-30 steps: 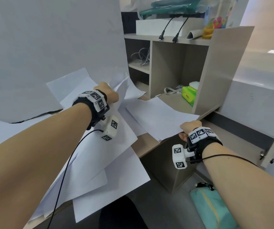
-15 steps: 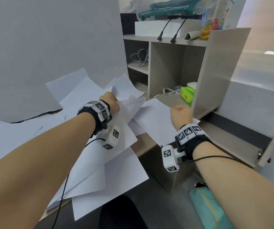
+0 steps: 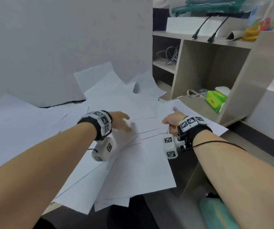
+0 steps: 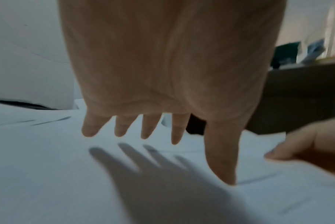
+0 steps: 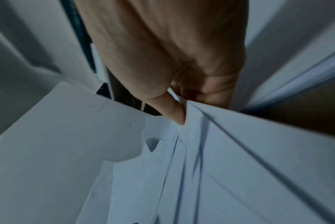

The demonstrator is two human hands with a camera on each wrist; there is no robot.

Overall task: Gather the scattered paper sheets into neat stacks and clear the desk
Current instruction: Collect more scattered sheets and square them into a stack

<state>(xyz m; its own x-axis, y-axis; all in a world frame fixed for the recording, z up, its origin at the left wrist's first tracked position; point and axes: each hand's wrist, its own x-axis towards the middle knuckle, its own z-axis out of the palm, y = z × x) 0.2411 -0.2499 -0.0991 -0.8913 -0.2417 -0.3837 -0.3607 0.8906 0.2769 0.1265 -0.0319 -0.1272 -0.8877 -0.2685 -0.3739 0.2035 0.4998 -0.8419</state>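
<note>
Several white paper sheets (image 3: 138,162) lie overlapped across the wooden desk, some hanging over its front edge. My left hand (image 3: 123,121) hovers flat just above the middle of the pile, fingers (image 4: 122,128) straight and spread, holding nothing; its shadow falls on the paper (image 4: 66,174). My right hand (image 3: 172,120) is at the pile's right side, pinching the edges of several sheets (image 5: 210,144) between thumb (image 5: 174,112) and curled fingers. The right thumb tip also shows in the left wrist view (image 4: 289,151).
A wooden shelf unit (image 3: 241,83) stands at the back right, holding a green tissue pack (image 3: 215,100), cables and a white box. A grey wall panel (image 3: 58,47) rises behind the papers. A teal bag (image 3: 218,214) lies on the floor below.
Both hands came toward each other over the pile. The left hand let go of the sheets and opened flat. The right hand moved left and took hold of sheet edges.
</note>
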